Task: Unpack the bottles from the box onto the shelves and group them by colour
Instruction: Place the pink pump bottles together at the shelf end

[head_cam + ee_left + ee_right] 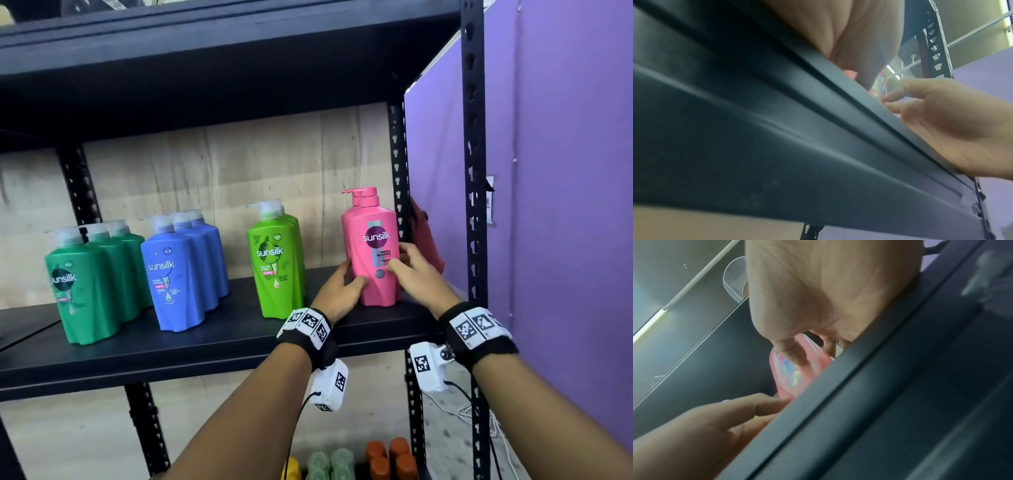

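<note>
A pink pump bottle [371, 246] stands upright at the right end of the black shelf [205, 339], with a second pink bottle close behind it. My left hand [342, 282] grips its lower left side, thumb on the front. My right hand [409, 270] grips its lower right side, thumb on the label. The right wrist view shows that thumb pressed on the pink bottle [797, 371], with the left hand [715, 426] below. Further left stand rows of light green bottles [277, 260], blue bottles [185, 270] and dark green bottles [85, 281].
The shelf's right front post [474, 171] and a purple panel [565, 171] stand close to my right hand. Another black shelf hangs overhead. Below are orange bottles [390, 459], pale green caps [330, 462] and a yellow one [291, 469]. A gap separates the light green and pink bottles.
</note>
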A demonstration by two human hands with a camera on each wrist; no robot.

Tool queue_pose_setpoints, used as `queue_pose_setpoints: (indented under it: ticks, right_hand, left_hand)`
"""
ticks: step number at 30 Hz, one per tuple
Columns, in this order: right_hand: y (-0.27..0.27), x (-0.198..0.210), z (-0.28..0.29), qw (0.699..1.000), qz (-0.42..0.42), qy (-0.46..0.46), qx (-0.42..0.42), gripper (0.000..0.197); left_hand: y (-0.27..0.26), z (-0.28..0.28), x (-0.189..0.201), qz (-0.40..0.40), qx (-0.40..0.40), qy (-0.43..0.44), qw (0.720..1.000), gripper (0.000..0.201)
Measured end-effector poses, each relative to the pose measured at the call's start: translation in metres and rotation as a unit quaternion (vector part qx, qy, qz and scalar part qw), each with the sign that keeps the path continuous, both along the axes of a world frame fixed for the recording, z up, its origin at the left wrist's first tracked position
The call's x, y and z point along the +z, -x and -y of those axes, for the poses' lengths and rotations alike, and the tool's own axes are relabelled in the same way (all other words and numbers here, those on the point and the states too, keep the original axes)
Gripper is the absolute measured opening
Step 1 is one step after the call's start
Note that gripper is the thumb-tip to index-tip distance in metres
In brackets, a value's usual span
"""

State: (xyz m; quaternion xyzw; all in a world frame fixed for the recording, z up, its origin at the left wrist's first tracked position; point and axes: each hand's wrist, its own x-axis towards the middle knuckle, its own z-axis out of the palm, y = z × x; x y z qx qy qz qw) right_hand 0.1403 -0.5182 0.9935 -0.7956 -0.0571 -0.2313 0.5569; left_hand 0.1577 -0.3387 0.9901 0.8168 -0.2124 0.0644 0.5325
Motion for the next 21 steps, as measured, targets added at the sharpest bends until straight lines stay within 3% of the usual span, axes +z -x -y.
queue_pose_setpoints:
  ticks: [2, 7, 15, 21]
  right_hand:
    - [-0.001, 0.001, -0.003, 1.0, 0.004, 0.01, -0.005, 0.053]
    - [-0.002, 0.004, -0.005, 0.999, -0.024, 0.026, 0.013, 0.052]
    - [-0.002, 0.0, -0.004, 0.997, -0.035, 0.027, 0.06, 0.072]
    - [-0.006, -0.002, -0.003, 0.997, -0.035, 0.045, 0.06, 0.074]
  left_hand:
    - [0.002, 0.001, -0.002, 0.02, -0.008, -0.018, 1.0, 0.066]
    - [0.003, 0.01, -0.006, 0.019, -0.015, -0.085, 0.996, 0.098]
    - [0.001, 0.006, -0.005, 0.007, 0.015, -0.162, 0.987, 0.093]
    - [0.0, 0.008, -0.004, -0.003, 0.022, -0.178, 0.984, 0.09]
